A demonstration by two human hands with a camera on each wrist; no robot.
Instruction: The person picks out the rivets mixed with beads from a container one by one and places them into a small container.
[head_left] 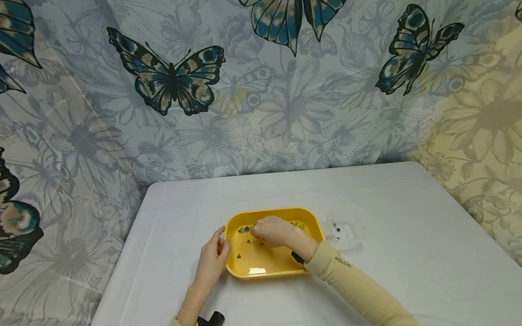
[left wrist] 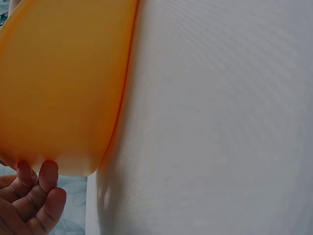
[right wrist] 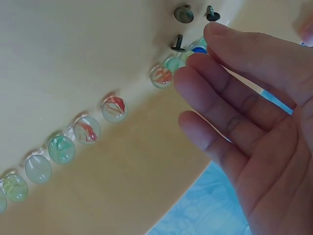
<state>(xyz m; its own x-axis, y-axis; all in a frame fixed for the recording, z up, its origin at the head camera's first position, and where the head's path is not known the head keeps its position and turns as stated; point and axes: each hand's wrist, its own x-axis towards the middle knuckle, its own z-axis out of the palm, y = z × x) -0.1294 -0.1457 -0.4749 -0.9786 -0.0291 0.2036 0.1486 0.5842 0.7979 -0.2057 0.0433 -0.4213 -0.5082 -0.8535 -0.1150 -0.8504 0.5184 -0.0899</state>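
Observation:
A yellow tray (head_left: 244, 267) lies on the white table (head_left: 408, 253). My left hand (head_left: 215, 257) grips its left rim, fingers (left wrist: 41, 188) against the outer wall (left wrist: 63, 83). My right hand (head_left: 269, 230) reaches into the tray near its far wall, fingers (right wrist: 220, 88) straight and spread, with nothing held. A row of glass marbles (right wrist: 87, 129) with coloured swirls lines the foot of that wall, some of them (head_left: 244, 229) showing to the left of the hand. Three small dark screws (right wrist: 184, 14) lie just beyond the fingertips.
A clear plastic piece (head_left: 341, 233) with a few dark screws lies on the table just right of the tray. More dark bits (head_left: 239, 256) dot the tray floor. A butterfly-print cloth (head_left: 175, 81) hangs behind the table and at both sides.

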